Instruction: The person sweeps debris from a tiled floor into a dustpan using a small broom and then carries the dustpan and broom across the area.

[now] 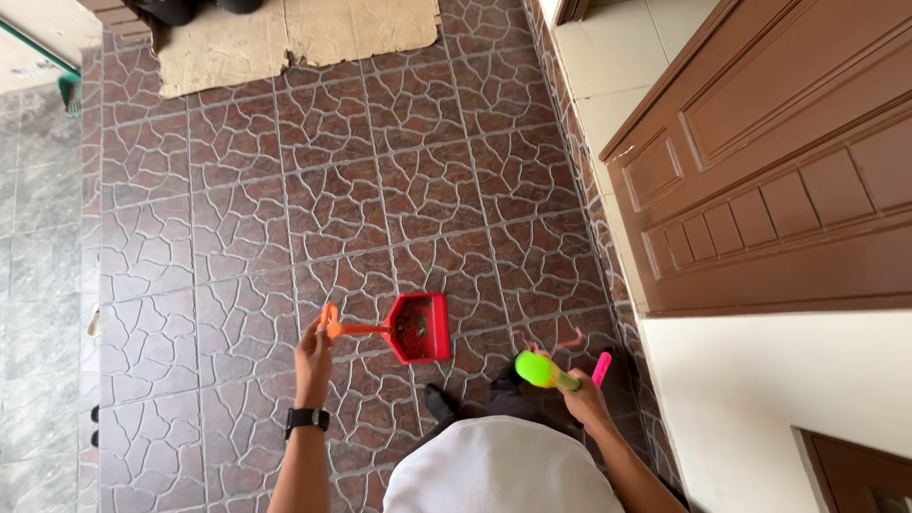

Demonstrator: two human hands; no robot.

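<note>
Both hands closed: left hand (312,353) on dustpan (415,328), right hand (581,394) on broom (543,370).

One red dustpan (418,328), one green-handled broom (541,370), one cardboard sheet (285,38), perhaps two doors (769,180).

glossy red plastic dustpan (418,327), shiny green plastic broom handle (539,370), smooth stone-patterned floor tiles (247,228), matt torn cardboard (285,38), polished wooden door (779,180).

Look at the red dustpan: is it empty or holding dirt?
Holding some: a small dark heap lies inside the red dustpan, which the left hand holds.
</note>
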